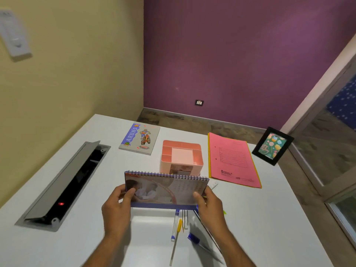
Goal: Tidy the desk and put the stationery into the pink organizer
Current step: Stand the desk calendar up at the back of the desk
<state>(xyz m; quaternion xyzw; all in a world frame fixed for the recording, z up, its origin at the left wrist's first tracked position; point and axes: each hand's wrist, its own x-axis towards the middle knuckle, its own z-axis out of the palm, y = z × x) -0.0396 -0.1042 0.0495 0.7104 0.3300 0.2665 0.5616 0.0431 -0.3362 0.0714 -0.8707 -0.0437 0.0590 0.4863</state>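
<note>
Both hands, left hand point(118, 205) and right hand point(209, 207), pinch the ends of the blue spiral-bound desk calendar point(165, 189), raised off the white desk point(269, 218) | step: clearing calendar (likely) | next: park it, gather loose pens point(176, 226) for the empty pink plastic organizer point(182, 154) behind it.

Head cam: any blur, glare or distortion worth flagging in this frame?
Head view: wide-angle bend, with the walls and the desk edges splaying outward. Motion blur smears the wall switch, the blue pen and the desk calendar print held by the left hand and the right hand. Soft glare on the desk below the calendar; shadows soft.
</note>
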